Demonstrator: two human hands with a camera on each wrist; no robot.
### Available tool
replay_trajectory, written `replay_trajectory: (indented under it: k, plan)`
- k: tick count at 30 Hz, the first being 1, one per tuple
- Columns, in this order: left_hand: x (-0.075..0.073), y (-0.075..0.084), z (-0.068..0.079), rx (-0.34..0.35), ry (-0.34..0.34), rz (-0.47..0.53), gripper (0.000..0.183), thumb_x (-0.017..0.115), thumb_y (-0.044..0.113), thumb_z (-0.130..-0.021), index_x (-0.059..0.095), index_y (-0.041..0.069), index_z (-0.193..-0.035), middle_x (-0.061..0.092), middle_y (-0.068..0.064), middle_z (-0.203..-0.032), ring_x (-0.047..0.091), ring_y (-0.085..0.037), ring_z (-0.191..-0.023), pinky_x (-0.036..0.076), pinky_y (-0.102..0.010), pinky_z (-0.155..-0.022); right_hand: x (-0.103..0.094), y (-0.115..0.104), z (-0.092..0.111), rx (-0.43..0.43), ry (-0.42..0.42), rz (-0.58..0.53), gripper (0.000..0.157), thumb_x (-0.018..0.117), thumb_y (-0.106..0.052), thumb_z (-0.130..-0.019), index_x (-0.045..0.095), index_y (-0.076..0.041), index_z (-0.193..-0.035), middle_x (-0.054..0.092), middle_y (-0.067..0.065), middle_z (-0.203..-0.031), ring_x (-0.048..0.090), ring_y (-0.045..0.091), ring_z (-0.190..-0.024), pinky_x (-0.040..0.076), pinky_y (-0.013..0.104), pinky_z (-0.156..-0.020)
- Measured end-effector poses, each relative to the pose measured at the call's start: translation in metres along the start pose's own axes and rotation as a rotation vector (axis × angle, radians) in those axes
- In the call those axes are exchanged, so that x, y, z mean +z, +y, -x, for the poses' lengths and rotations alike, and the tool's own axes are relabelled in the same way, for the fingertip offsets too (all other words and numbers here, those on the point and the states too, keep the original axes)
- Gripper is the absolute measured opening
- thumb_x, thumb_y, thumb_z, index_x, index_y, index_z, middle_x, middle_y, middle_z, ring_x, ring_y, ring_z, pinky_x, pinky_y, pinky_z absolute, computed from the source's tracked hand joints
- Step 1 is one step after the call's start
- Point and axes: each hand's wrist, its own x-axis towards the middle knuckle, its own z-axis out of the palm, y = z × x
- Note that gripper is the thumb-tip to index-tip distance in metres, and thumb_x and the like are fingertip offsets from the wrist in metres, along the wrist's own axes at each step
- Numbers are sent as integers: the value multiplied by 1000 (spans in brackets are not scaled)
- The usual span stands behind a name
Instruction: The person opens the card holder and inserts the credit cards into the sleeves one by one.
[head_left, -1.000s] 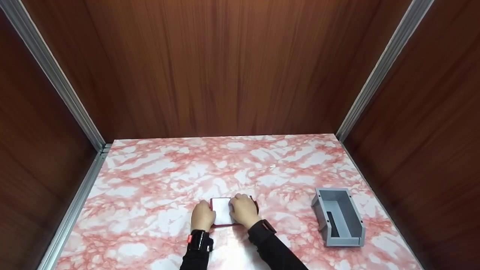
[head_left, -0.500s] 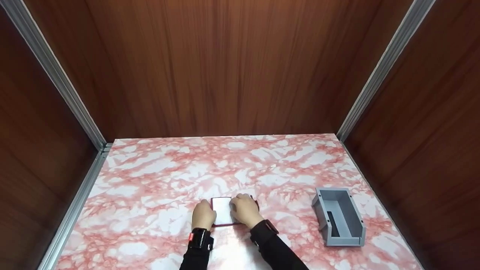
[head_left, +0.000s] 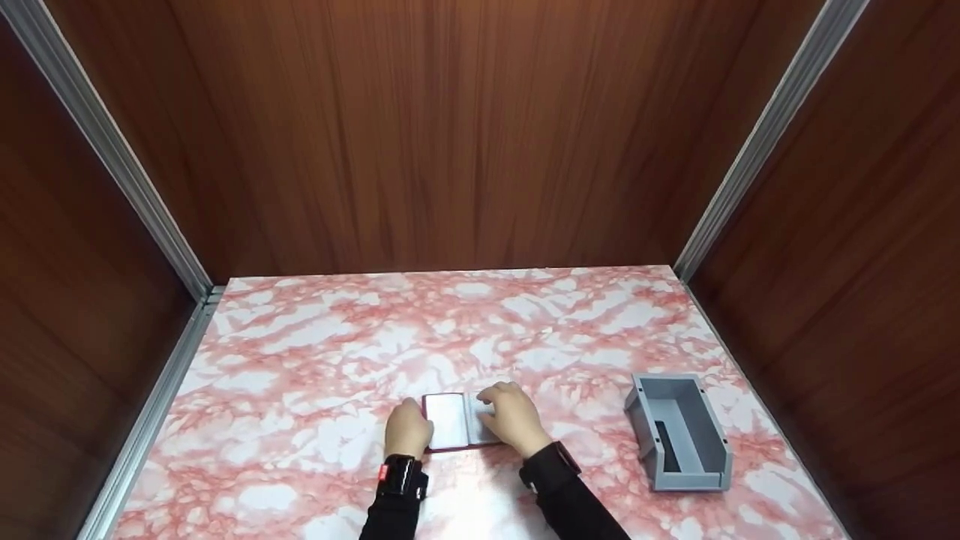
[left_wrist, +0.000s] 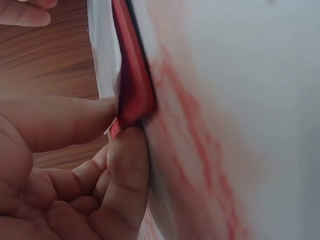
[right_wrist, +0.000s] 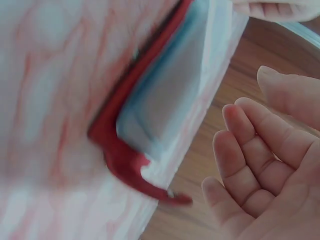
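A small red card holder [head_left: 448, 421] lies spread open on the table, its pale clear sleeves facing up. My left hand [head_left: 408, 431] pinches its left edge; the left wrist view has the thumb and fingers on the red cover [left_wrist: 136, 75]. Over the right half hovers my right hand [head_left: 517, 418], fingers loosely bent and apart from the sleeves. In the right wrist view that hand [right_wrist: 270, 165] holds nothing. A red strap [right_wrist: 137, 184] with a snap sticks out from the cover's right side there. The hands hide parts of both outer edges in the head view.
To the right stands a grey open-front bin [head_left: 690, 484] with a dark patch [head_left: 665, 448] inside on its left. The pink-and-white marbled table [head_left: 337, 337] is enclosed by brown wood-grain walls [head_left: 450, 150] with metal corner rails.
My right hand has let go of the sleeves and shifted right, uncovering the middle fold and part of the right half. The left hand has stayed at the left edge.
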Motion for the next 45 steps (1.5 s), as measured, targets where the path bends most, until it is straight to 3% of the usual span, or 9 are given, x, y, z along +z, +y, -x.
replay_trajectory:
  k: [13,24,33,45]
  plan:
    - [0,0,1,22,17,-16,12,66,-2,-75,54,0,-76,62,-19,-75,63,-42,-76,49,-53,-73,-51,42,16,147,128,-22,24,78,-5,-79,71,0,-101,68,10,-92,63,31,-88,52,45,-79]
    - [-3,1,3,36,26,-9,9,62,-5,-75,55,0,-76,61,-18,-73,63,-42,-74,50,-53,-73,-102,77,42,192,229,40,23,77,-2,-81,70,3,-102,65,14,-88,63,30,-80,50,45,-70]
    - [-2,1,2,40,33,-10,8,62,-5,-75,56,-1,-77,62,-19,-73,64,-43,-75,50,-54,-73,-134,101,60,338,185,17,21,73,-1,-85,69,7,-104,66,18,-89,64,34,-81,50,49,-74]
    - [0,1,2,42,39,-2,6,61,-5,-77,55,-2,-78,61,-21,-75,63,-44,-77,49,-54,-74,-168,137,93,495,53,3,27,63,-6,-93,63,13,-113,65,25,-96,62,41,-86,47,54,-78]
